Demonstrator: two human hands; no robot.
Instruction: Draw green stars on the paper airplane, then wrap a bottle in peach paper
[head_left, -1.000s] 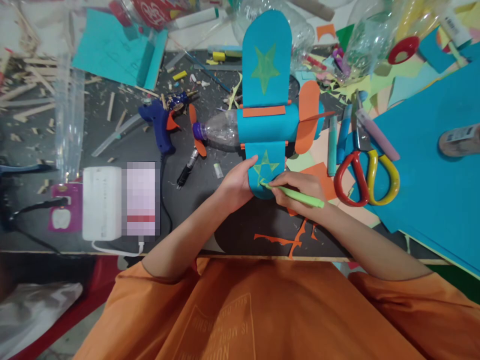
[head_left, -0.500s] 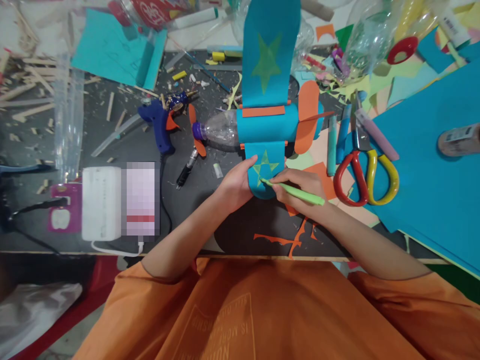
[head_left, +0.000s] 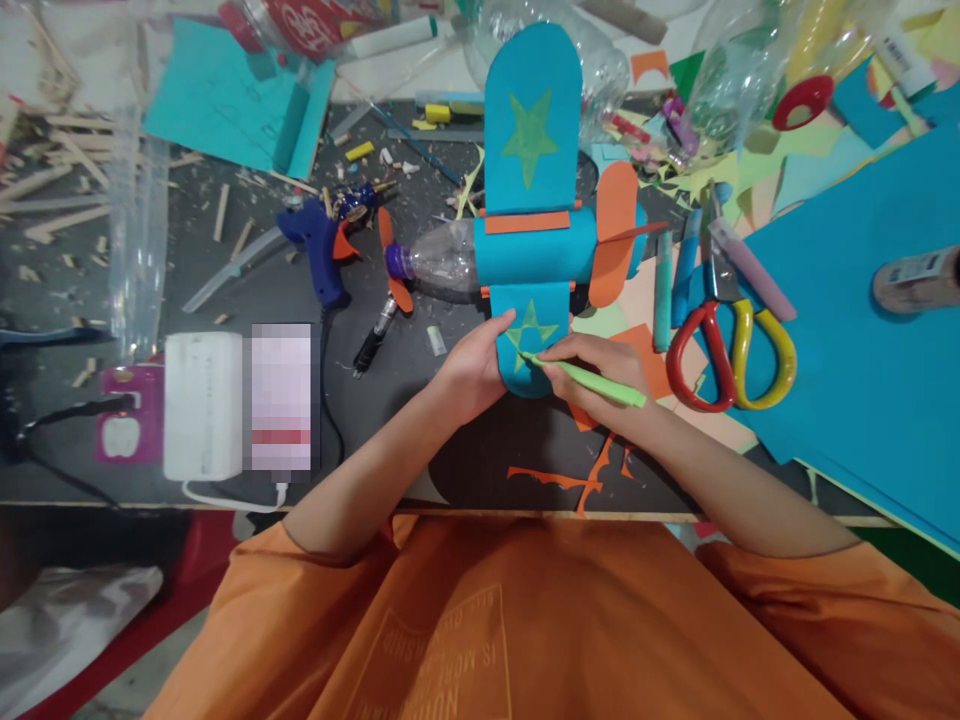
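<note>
A toy airplane [head_left: 532, 250] made from a clear plastic bottle and blue paper lies in front of me, with orange tail pieces and an orange propeller at its purple cap. My left hand [head_left: 476, 365] grips the near wing [head_left: 534, 300], thumb on top and fingers underneath. Between the fingers of my right hand [head_left: 596, 372] is a light green marker [head_left: 611, 389], its tip touching the star [head_left: 532, 330] on that wing. This star has a green outline and a blue middle. On the far wing [head_left: 559, 190] a star [head_left: 529, 135] is filled in green.
Scissors [head_left: 731, 350] with red and yellow handles lie right of the airplane, beside large blue sheets [head_left: 847, 330]. A blue glue gun [head_left: 319, 245] and a black pen [head_left: 373, 338] lie to the left. Orange paper scraps [head_left: 555, 478] lie near the table edge.
The marker tip has shifted slightly up and left on the near wing's star. The far wing tilted up half a second ago and is lower again now. My left hand keeps its place.
</note>
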